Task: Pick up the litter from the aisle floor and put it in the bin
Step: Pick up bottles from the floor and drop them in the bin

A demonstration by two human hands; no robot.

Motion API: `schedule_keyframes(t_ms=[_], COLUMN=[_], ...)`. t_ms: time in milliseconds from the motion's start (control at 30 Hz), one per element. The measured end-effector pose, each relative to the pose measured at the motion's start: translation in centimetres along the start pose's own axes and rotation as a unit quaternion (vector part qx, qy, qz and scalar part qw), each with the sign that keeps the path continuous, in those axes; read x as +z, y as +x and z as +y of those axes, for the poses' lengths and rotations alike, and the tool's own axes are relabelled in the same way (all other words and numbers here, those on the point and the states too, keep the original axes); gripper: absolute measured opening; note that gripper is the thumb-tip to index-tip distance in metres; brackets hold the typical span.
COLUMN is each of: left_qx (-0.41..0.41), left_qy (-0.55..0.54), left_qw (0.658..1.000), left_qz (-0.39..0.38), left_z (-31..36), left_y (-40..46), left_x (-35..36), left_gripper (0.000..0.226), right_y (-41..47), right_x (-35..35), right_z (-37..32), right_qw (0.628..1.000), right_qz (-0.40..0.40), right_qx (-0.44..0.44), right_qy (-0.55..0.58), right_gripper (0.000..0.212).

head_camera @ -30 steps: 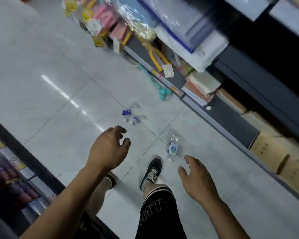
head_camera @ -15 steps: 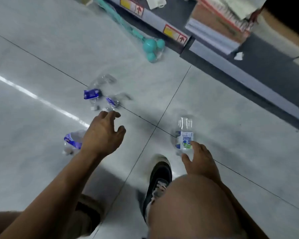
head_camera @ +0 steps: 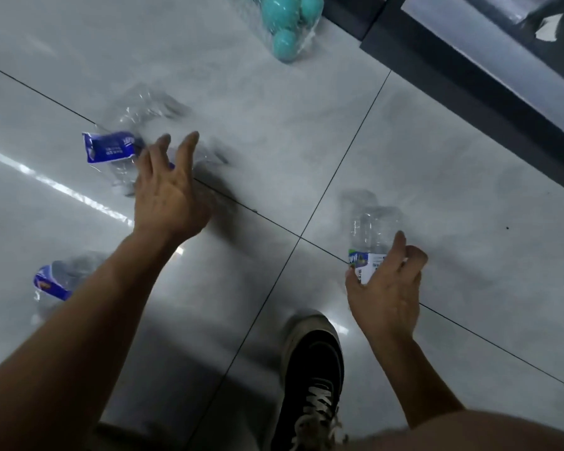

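Pickup step — right hand (head_camera: 385,288) curls round a bottle (head_camera: 368,242); left hand (head_camera: 166,193), fingers spread and empty, reaches the crushed bottle (head_camera: 118,148) just ahead — next, close and lift.

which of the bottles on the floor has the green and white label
The clear bottle at the right hand, whose fingers curl beside its label. The other two bottles carry blue labels.

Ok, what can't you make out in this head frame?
- Bin: outside the frame.
- Second blue-label piece: mostly behind the left hand.
- Right hand on the green-label bottle: grip unclear, fingers cover the label.
- Lower-left blue-label bottle: partly behind the forearm, blurred.
- Teal balls: cut by the top edge.
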State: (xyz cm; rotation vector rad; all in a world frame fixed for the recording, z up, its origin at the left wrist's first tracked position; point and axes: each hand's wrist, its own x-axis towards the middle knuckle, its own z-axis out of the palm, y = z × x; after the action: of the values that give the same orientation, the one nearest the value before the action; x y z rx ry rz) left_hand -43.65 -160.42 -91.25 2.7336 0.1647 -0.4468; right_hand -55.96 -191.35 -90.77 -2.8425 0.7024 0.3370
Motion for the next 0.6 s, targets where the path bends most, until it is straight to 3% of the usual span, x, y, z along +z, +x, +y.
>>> schedule_keyframes(t_ms=[167, 400, 600], left_qx=[-0.038, -0.066, -0.088], left_qy=[-0.011, -0.019, -0.074], left_qw=[0.999, 0.998, 0.993], left_qz=[0.011, 0.01, 0.014], left_z=[0.2, 0.1, 0.5], left_y=[0.6, 0.5, -2.8], left_x=[0.7, 2.6, 0.3], left_gripper=[0.089, 0.04, 0.036], right_y=[-0.3, -0.1, -1.1], right_x=[0.5, 0.6, -3.5], right_z=[-0.7, -0.4, -1.7], right_qw=[1.0, 0.998, 0.996], right_qz=[-0.015, -0.036, -0.019], right_qx=[-0.005, -0.022, -0.076], right_qy=[0.007, 0.04, 0.043], right_gripper=[0.097, 0.099, 0.089])
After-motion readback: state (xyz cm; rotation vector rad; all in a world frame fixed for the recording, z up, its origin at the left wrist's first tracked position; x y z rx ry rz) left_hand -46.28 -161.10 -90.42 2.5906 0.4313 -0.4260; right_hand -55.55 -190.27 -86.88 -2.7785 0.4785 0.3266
